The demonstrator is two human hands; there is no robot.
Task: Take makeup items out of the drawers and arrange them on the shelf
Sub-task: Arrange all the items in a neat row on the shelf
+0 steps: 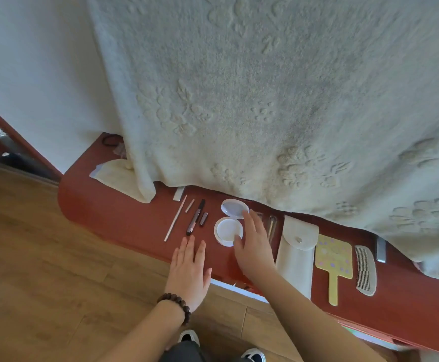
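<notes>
Compact (228,231), lid up, on shelf (124,218): touching right hand (252,244), just left of its spread fingertips. Left hand (189,270) flat, fingers straight, farther off, compact to its right.

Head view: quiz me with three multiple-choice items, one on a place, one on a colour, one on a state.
1. Where does the comb lie?
A. right of the hand mirror
B. left of the pencils
C. on the floor

2. What colour is the shelf?
A. white
B. dark red
C. green

3. How is the round compact?
A. shut
B. open, lid back
C. upside down

Answers: 1 A, the comb is farthest right of the big items. 2 B, its bare top shows dark red. 3 B, lid and base lie side by side under the right hand.
</notes>
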